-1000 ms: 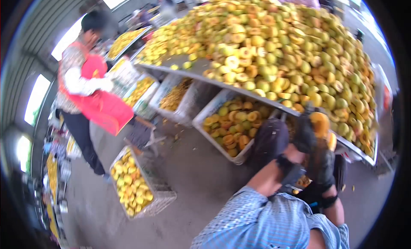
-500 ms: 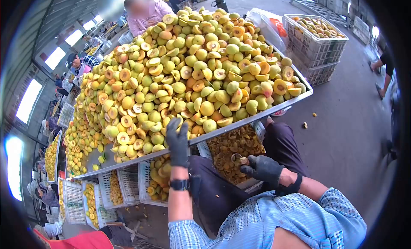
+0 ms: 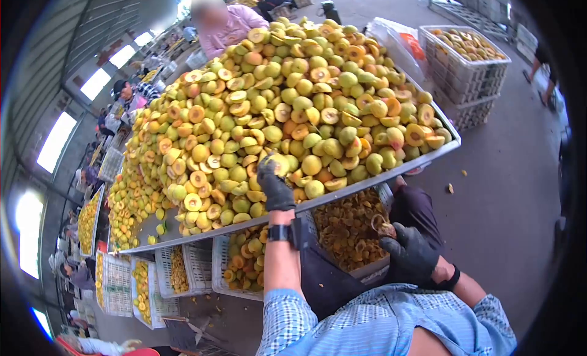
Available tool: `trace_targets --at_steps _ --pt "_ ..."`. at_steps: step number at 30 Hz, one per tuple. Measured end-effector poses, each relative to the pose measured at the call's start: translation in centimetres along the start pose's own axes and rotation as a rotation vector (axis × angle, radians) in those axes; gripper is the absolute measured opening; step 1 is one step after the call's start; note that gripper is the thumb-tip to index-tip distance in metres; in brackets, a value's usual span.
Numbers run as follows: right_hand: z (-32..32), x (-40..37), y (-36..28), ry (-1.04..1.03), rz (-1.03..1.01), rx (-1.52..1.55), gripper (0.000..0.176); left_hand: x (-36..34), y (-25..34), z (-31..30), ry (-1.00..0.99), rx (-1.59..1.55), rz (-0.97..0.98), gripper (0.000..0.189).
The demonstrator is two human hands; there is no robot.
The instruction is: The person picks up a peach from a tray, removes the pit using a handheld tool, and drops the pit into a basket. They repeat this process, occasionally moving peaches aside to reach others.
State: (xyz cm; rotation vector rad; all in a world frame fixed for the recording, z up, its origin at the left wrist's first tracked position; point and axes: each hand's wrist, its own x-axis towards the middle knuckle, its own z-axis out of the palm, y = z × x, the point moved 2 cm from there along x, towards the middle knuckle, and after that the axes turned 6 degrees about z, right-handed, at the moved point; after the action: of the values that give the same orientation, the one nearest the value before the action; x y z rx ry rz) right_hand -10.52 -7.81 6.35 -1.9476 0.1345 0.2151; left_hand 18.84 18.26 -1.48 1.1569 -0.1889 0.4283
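Note:
My left hand point(image 3: 276, 186), in a black glove, reaches over the near edge of a metal table point(image 3: 367, 180). Its fingers are closed around a yellow peach half point(image 3: 279, 164) at the front of a big heap of halved peaches point(image 3: 244, 120), many with stones showing. In its black glove my right hand point(image 3: 413, 253) grips a loop-ended pitting tool point(image 3: 385, 227) with a brownish handle; the loop points up and away. This hand is above my knee, beside a crate point(image 3: 309, 224) of brown peach stones and scraps under the table edge.
Crates of peach pieces point(image 3: 220, 267) stand below the table at left. On the right are stacked crates point(image 3: 461, 81) of halves and a white plastic bag point(image 3: 391, 41). A person in pink point(image 3: 235, 32) sits across the heap. Other workers are along the left.
My left hand has gone from spread fingers over the table edge to closing on a peach half. The right hand has lifted the pitting tool slightly. The whole view has shifted.

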Motion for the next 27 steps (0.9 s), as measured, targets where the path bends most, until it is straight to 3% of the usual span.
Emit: trace_targets --at_steps 2,5,6,9,11,19,24,27 --pt "1.1 1.3 1.5 -0.071 -0.011 -0.016 0.032 -4.4 3.5 0.1 -0.087 -0.638 -0.304 0.04" --pt "3.2 2.7 0.3 -0.081 -0.082 0.031 0.037 -10.8 8.3 2.2 -0.056 -0.724 -0.388 0.055" --pt "3.8 3.2 -0.3 -0.074 -0.133 -0.001 0.038 -12.5 9.4 2.7 -0.109 -0.625 -0.343 0.058" --pt "5.2 3.8 -1.8 -0.015 -0.226 -0.066 0.04 -16.3 12.5 5.5 0.035 -0.557 -0.449 0.056" --pt "5.7 3.8 -2.2 0.096 -0.333 -0.136 0.043 -18.0 14.6 7.5 -0.119 -0.04 -0.281 0.057" --pt "5.0 3.5 -3.0 0.102 -0.334 -0.165 0.039 -18.6 14.4 8.5 -0.051 -0.152 -0.32 0.052" --pt "5.3 3.9 -2.1 0.087 -0.423 -0.111 0.037 -18.1 14.7 9.6 0.047 -0.437 -0.365 0.054" --pt "4.8 3.6 -2.3 0.045 -0.461 0.008 0.037 -17.9 14.6 9.6 0.011 -0.358 -0.335 0.049"
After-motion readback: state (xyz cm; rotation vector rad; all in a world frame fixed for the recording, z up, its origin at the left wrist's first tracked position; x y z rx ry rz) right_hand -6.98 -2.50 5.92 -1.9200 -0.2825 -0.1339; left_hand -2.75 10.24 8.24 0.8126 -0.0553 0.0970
